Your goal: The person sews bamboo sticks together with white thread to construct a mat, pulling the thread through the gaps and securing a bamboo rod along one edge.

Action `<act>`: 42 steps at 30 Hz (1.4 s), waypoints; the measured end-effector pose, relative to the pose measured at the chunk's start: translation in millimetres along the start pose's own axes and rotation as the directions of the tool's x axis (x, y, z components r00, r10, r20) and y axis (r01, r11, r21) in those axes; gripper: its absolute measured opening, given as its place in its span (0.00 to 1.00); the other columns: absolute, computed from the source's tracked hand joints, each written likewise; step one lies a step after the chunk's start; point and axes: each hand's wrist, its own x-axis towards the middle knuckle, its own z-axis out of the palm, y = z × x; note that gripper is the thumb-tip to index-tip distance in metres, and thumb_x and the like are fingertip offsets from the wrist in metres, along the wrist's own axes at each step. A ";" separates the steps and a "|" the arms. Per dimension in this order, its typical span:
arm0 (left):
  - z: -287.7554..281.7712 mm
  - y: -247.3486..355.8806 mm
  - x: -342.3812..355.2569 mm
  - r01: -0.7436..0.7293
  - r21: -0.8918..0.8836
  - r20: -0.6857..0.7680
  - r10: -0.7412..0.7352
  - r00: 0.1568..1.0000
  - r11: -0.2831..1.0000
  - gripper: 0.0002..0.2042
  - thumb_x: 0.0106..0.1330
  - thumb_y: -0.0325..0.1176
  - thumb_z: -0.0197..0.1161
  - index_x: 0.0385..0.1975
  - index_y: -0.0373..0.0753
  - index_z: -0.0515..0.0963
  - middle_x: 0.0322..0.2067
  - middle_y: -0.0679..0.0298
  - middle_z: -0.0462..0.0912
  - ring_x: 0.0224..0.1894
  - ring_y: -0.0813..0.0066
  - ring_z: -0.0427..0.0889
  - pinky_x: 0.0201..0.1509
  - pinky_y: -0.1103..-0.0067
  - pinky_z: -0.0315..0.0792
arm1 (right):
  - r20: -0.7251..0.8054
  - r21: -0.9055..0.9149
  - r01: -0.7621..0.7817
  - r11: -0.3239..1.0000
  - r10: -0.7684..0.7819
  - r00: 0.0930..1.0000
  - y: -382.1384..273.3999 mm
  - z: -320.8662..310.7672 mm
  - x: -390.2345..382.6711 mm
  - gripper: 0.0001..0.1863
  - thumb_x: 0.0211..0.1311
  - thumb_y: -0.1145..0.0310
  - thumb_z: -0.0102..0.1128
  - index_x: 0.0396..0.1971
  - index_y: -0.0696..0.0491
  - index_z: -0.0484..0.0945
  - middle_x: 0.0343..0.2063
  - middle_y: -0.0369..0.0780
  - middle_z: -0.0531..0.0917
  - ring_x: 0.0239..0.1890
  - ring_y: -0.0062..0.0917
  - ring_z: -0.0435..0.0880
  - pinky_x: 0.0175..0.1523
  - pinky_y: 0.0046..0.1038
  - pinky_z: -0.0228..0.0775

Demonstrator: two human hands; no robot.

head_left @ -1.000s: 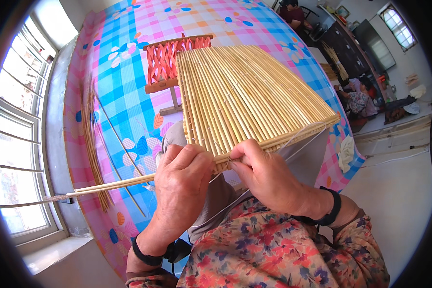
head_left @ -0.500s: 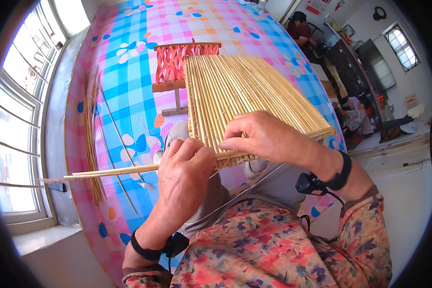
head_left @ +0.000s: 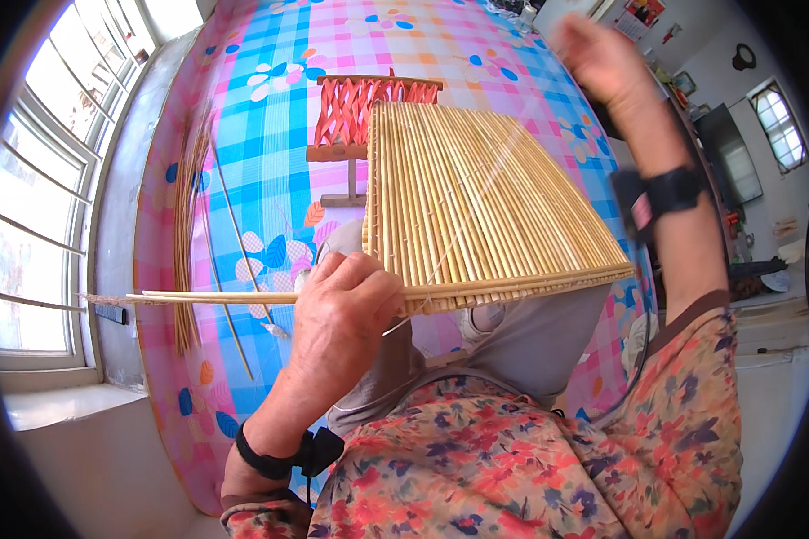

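A mat of pale straw-coloured stalks, sewn side by side, rests over my lap. My left hand is closed at its near-left corner, gripping the loose stalks laid along the near edge. Their thin ends stick out to the left. Up at the far right, my right hand is raised well off the mat, its fingers blurred. A pale thread slants tautly from the mat's near edge up toward that hand, which appears closed on it. The thread's end at the fingers cannot be made out.
Behind the mat stands a wooden frame wound with red strips. More thin stalks lie to the left on the checked, flowered cloth. A barred window is at the left. A dark remote lies on the sill.
My right hand has left the mat's near edge and swung up to the far right, drawing the thread out. My left hand keeps its grip at the corner.
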 end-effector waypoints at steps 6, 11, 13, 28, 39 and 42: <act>-0.4 7.6 6.0 0.001 -0.022 0.035 0.000 0.999 1.000 0.04 0.52 0.24 0.63 0.27 0.36 0.76 0.28 0.63 0.75 0.33 0.62 0.73 0.39 0.71 0.68 | -0.311 -0.322 0.279 0.905 -0.379 0.872 -103.8 -62.9 -35.7 0.11 0.60 0.63 0.54 0.36 0.55 0.78 0.27 0.35 0.78 0.27 0.18 0.74 0.31 0.20 0.68; -1.4 3.9 -4.0 0.040 0.007 0.007 -0.040 0.999 0.999 0.04 0.51 0.26 0.63 0.26 0.39 0.75 0.29 0.64 0.73 0.34 0.62 0.72 0.37 0.68 0.66 | 0.103 -0.765 -0.232 0.601 0.471 0.876 50.4 105.6 -99.1 0.12 0.58 0.59 0.57 0.37 0.50 0.79 0.25 0.27 0.75 0.22 0.08 0.68 0.24 0.12 0.61; -1.3 10.2 -0.8 0.012 -0.003 0.008 -0.012 1.000 1.000 0.05 0.51 0.26 0.64 0.26 0.39 0.75 0.29 0.64 0.74 0.34 0.62 0.72 0.37 0.69 0.66 | 0.339 -0.769 -0.104 0.631 0.540 0.771 76.4 109.8 -119.2 0.10 0.54 0.64 0.61 0.33 0.53 0.79 0.20 0.29 0.73 0.21 0.10 0.68 0.26 0.14 0.62; -4.4 11.5 -2.1 0.053 0.003 0.000 -0.053 0.999 0.999 0.04 0.52 0.25 0.63 0.26 0.39 0.76 0.28 0.63 0.74 0.33 0.62 0.72 0.37 0.70 0.67 | 0.648 -0.751 0.567 0.339 0.211 0.732 101.7 101.1 -124.2 0.12 0.54 0.67 0.58 0.38 0.53 0.76 0.27 0.42 0.77 0.30 0.34 0.79 0.35 0.30 0.71; -6.7 11.6 -2.2 0.021 0.031 0.016 -0.022 1.000 0.999 0.06 0.51 0.26 0.64 0.28 0.38 0.76 0.29 0.63 0.74 0.34 0.61 0.73 0.39 0.69 0.67 | 0.610 -0.774 0.370 0.514 0.449 0.653 102.8 116.4 -125.9 0.08 0.53 0.67 0.57 0.31 0.54 0.78 0.27 0.41 0.77 0.32 0.36 0.79 0.38 0.33 0.71; -9.1 11.7 -0.1 0.010 0.011 0.034 -0.010 0.999 1.000 0.06 0.51 0.26 0.64 0.28 0.38 0.75 0.30 0.63 0.73 0.35 0.62 0.73 0.39 0.69 0.67 | 0.566 -0.805 0.406 0.432 0.354 0.745 103.9 109.2 -127.1 0.07 0.53 0.66 0.57 0.28 0.54 0.77 0.28 0.41 0.77 0.33 0.36 0.79 0.38 0.33 0.71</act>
